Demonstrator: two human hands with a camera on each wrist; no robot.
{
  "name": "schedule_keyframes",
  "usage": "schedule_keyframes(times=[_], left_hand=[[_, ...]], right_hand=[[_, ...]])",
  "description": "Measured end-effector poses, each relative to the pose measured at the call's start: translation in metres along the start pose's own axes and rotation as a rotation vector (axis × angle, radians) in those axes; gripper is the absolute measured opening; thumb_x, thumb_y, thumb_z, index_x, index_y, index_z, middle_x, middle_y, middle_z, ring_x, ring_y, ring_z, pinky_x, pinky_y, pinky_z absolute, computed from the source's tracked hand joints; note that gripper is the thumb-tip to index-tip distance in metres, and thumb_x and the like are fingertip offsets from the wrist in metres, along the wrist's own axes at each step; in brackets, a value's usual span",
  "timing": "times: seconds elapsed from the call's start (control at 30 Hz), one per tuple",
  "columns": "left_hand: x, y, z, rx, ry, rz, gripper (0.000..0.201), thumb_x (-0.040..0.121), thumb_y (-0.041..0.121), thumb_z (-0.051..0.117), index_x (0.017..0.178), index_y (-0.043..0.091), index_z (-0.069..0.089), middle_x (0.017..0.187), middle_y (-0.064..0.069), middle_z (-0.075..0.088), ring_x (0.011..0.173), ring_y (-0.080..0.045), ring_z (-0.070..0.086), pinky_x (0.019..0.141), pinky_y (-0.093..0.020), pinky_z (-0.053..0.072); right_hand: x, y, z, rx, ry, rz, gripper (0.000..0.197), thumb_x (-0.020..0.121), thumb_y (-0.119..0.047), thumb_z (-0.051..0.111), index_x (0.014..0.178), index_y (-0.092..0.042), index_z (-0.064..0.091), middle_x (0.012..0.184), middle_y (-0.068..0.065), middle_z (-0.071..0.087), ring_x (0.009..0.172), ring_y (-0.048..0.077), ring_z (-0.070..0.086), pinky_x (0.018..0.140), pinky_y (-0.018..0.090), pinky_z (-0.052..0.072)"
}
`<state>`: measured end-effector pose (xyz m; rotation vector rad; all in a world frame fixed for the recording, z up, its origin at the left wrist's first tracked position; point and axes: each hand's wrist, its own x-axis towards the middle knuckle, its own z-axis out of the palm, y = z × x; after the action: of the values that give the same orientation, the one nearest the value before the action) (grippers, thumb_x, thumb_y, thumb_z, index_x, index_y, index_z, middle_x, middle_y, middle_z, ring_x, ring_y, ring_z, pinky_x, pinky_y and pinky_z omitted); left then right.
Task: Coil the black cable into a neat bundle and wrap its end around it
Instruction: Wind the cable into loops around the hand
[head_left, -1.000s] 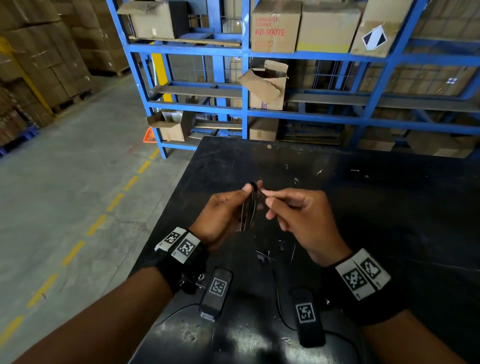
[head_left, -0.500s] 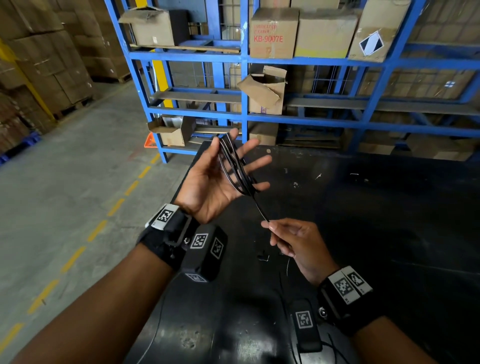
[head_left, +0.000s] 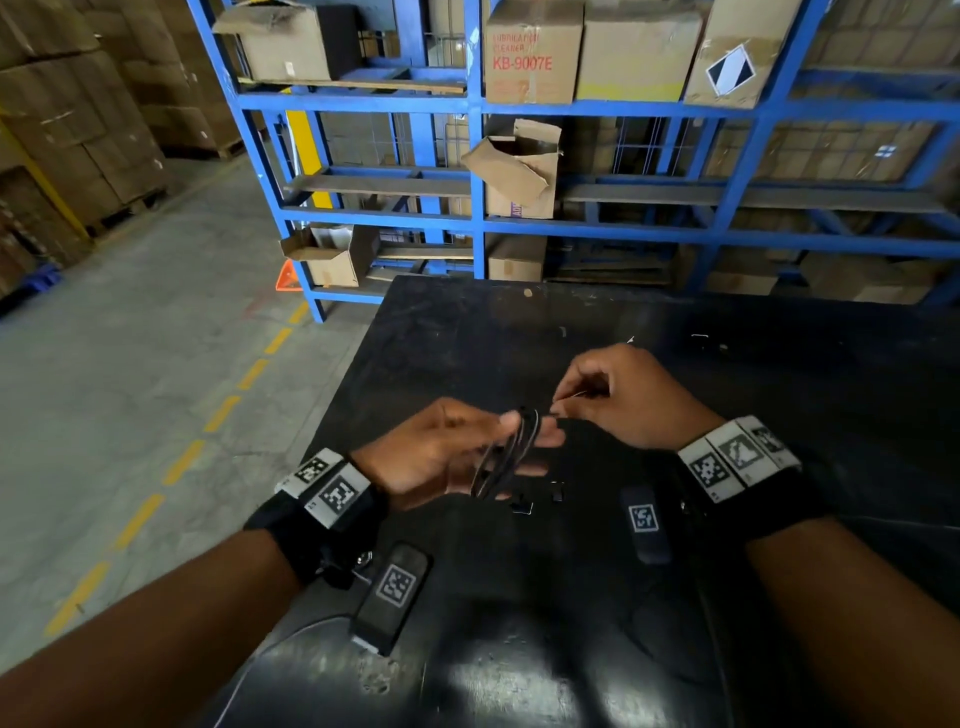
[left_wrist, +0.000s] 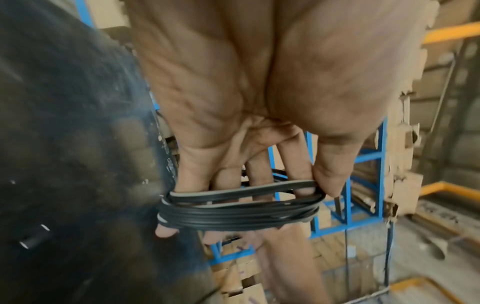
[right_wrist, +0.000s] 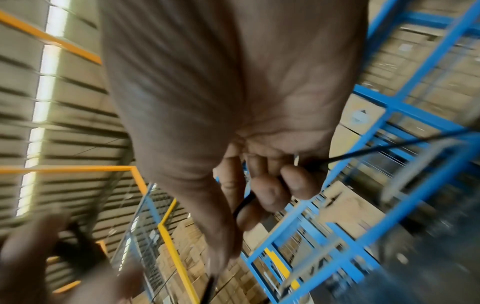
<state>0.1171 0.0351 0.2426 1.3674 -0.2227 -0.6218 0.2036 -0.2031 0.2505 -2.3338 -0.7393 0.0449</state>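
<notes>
The black cable (head_left: 506, 460) lies in several loops wound round the fingers of my left hand (head_left: 441, 457), held above the black table. In the left wrist view the loops (left_wrist: 233, 211) cross the fingers and the thumb (left_wrist: 327, 181) presses them against the index finger. My right hand (head_left: 623, 400) is just beyond and to the right of the coil, fingers curled, pinching the cable's free length close to the loops. In the right wrist view the cable (right_wrist: 246, 200) passes through those curled fingers and a strand runs off to the right. The cable's end is hidden.
The black table (head_left: 753, 374) has small black scraps (head_left: 522, 506) lying under my hands. Its left edge drops to a concrete floor with a dashed yellow line (head_left: 182, 462). A blue rack (head_left: 480, 156) holding cardboard boxes stands right behind the table.
My left hand has come down from a raised, palm-up pose and turned the coil on edge. My right hand has moved up and forward, from below the coil to right beside it.
</notes>
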Motion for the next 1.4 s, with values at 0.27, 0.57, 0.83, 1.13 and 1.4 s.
schedule_keyframes(times=[0.27,0.57,0.83,1.13,1.4], left_hand=[[0.014,-0.026,0.006,0.245,0.182,-0.007,0.027,0.106,0.012,0.050,0.105,0.000,0.073,0.075,0.019,0.076,0.056,0.008,0.064,0.056,-0.007,0.046],[0.034,-0.015,-0.004,-0.111,0.361,0.155,0.042,0.105,0.038,0.050,0.127,0.008,0.069,0.119,-0.004,0.075,0.099,-0.019,0.072,0.088,-0.045,0.053],[0.042,0.006,-0.019,-0.563,0.213,0.310,0.044,0.107,0.042,0.037,0.145,0.026,0.053,0.156,-0.010,0.052,0.139,-0.045,0.050,0.113,-0.072,0.032],[0.037,0.021,-0.022,-0.604,-0.001,0.369,0.043,0.107,0.044,0.031,0.131,0.026,0.062,0.161,-0.013,0.042,0.147,-0.050,0.037,0.113,-0.081,0.016],[0.009,0.014,-0.015,-0.503,-0.174,0.203,0.042,0.103,0.040,0.042,0.133,0.019,0.062,0.161,-0.018,0.041,0.148,-0.053,0.030,0.113,-0.080,0.010]], right_hand=[[0.003,-0.041,-0.028,-0.149,0.052,-0.096,0.004,0.083,-0.019,0.084,0.085,-0.022,0.083,0.075,-0.024,0.067,0.077,-0.019,0.063,0.070,-0.005,0.041],[-0.025,-0.046,0.036,0.277,0.465,-0.104,0.007,0.083,-0.010,0.082,0.090,-0.011,0.083,0.084,-0.004,0.081,0.074,0.004,0.076,0.070,0.022,0.061],[-0.044,-0.021,0.079,1.121,0.403,0.211,0.010,0.088,0.000,0.073,0.088,-0.006,0.081,0.067,0.012,0.070,0.043,0.008,0.041,0.041,0.017,0.028],[-0.052,0.014,0.105,1.226,0.195,0.393,0.023,0.076,-0.028,0.080,0.093,-0.013,0.084,0.069,0.005,0.068,0.044,0.006,0.041,0.040,0.016,0.023],[-0.031,0.031,0.064,0.755,0.288,0.337,0.005,0.088,-0.001,0.075,0.089,-0.003,0.080,0.068,0.004,0.069,0.044,-0.001,0.050,0.048,0.012,0.035]])
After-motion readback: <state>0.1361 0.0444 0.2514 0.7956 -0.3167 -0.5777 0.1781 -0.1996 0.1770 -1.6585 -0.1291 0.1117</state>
